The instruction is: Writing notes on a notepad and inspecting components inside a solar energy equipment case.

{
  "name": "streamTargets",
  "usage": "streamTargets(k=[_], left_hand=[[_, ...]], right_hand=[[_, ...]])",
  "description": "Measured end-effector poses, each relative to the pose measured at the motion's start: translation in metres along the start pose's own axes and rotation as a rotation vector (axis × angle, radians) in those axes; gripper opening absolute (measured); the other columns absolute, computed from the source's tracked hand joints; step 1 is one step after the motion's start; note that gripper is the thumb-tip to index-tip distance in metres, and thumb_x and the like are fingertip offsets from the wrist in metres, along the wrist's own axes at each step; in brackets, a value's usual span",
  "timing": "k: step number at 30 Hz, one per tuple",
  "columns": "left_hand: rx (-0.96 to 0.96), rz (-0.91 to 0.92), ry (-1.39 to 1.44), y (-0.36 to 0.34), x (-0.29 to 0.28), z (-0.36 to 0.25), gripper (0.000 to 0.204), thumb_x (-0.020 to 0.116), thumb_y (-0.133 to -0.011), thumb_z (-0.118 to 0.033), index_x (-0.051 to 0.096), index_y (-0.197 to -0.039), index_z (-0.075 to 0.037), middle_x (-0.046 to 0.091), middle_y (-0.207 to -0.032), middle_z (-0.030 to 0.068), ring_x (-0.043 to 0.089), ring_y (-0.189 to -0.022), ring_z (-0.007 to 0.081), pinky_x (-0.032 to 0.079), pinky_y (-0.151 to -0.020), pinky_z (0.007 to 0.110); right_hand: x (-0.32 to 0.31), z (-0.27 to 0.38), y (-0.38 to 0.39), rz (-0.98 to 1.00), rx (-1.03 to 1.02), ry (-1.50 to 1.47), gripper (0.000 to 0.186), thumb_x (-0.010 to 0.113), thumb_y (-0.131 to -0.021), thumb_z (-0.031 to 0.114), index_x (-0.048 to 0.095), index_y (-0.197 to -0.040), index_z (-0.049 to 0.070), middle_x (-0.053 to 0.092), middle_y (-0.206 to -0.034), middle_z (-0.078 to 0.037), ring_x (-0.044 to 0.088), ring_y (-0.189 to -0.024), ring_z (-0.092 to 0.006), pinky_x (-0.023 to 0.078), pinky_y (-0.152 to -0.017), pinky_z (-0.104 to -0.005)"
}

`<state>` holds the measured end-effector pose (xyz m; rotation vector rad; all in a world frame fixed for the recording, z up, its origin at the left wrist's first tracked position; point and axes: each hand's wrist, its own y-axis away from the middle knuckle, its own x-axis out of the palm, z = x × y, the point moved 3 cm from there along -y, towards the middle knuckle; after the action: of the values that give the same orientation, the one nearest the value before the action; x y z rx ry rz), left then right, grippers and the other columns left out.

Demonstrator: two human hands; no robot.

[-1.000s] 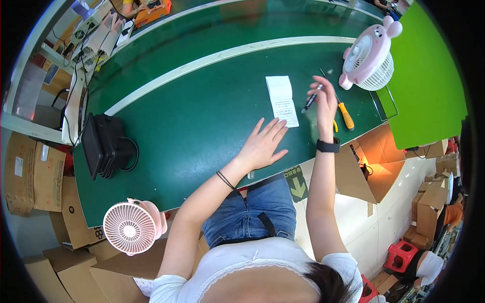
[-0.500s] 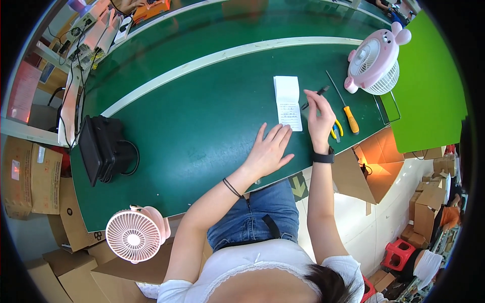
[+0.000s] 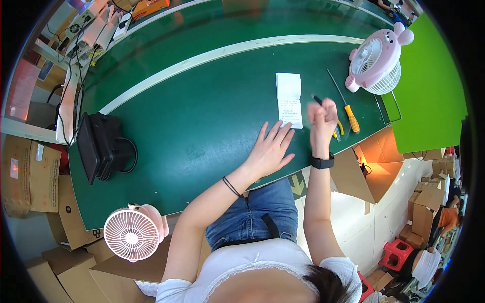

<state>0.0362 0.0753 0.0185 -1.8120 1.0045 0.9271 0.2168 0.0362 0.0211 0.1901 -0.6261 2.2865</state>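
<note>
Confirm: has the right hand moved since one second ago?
Yes: the right hand has shifted back toward the person's body, judged against the orange-handled screwdriver.

To the left of my left hand (image 3: 273,147), a broad stretch of the green table (image 3: 192,126) lay open as far as the black device (image 3: 107,146). Between the notepad (image 3: 289,101) and my right hand (image 3: 322,121) ran only a narrow lane. Rightward I was hemmed in: a yellow-handled tool (image 3: 340,128) lay just beside my wrist, then the screwdriver (image 3: 352,120), slanting away from me, and past its tip the pink animal-shaped fan (image 3: 374,60) blocked the far corner.
</note>
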Motion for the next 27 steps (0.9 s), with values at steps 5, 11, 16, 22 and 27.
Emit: streamTargets(k=[5,11,16,22,27], left_hand=[[-0.003,-0.012,-0.002,0.002,0.001,0.002,0.06,0.063,-0.088,-0.037,0.051,-0.134,0.0,0.04,-0.146,0.0145,0.035,-0.137,0.0349,0.026,-0.113,0.057],[-0.004,-0.026,0.013,0.0,0.0,0.002,0.059,0.064,-0.087,-0.035,0.05,-0.135,-0.003,0.041,-0.146,0.0129,0.036,-0.136,0.0338,0.027,-0.112,0.057],[0.001,-0.027,0.005,0.001,0.0,0.001,0.061,0.064,-0.087,-0.036,0.049,-0.137,-0.005,0.042,-0.144,0.013,0.037,-0.135,0.0325,0.027,-0.112,0.056],[-0.03,-0.045,0.006,0.0,-0.001,0.003,0.067,0.065,-0.085,-0.038,0.046,-0.139,-0.003,0.042,-0.143,0.0155,0.038,-0.135,0.0299,0.028,-0.112,0.054],[-0.04,-0.041,0.02,-0.001,0.0,0.003,0.069,0.065,-0.085,-0.04,0.045,-0.139,-0.003,0.042,-0.142,0.0166,0.038,-0.135,0.0292,0.028,-0.113,0.053]], right_hand=[[0.021,-0.01,0.001,-0.032,0.317,-0.133,0.039,0.039,-0.105,0.043,0.051,-0.087,0.01,0.04,-0.058,0.004,0.03,-0.048,-0.005,0.021,-0.045,-0.0212],[0.017,-0.015,0.001,-0.034,0.345,0.278,0.031,0.058,-0.098,0.03,0.059,-0.08,0.005,0.054,-0.072,0.003,0.039,-0.063,-0.0015,0.029,-0.056,-0.018],[0.027,-0.017,0.004,0.003,0.202,0.448,0.021,0.072,-0.085,0.009,0.053,-0.076,0.005,0.06,-0.068,0.002,0.052,-0.062,-0.0028,0.04,-0.054,-0.0204],[0.017,-0.025,0.005,-0.006,0.17,0.454,0.02,0.065,-0.08,0.001,0.047,-0.071,0.005,0.052,-0.062,0.003,0.046,-0.057,-0.0023,0.036,-0.05,-0.0216],[0.013,-0.032,0.002,-0.076,0.096,0.481,0.027,0.064,-0.08,0.001,0.042,-0.064,0.004,0.043,-0.057,0.003,0.038,-0.055,-0.0036,0.032,-0.047,-0.0241]])
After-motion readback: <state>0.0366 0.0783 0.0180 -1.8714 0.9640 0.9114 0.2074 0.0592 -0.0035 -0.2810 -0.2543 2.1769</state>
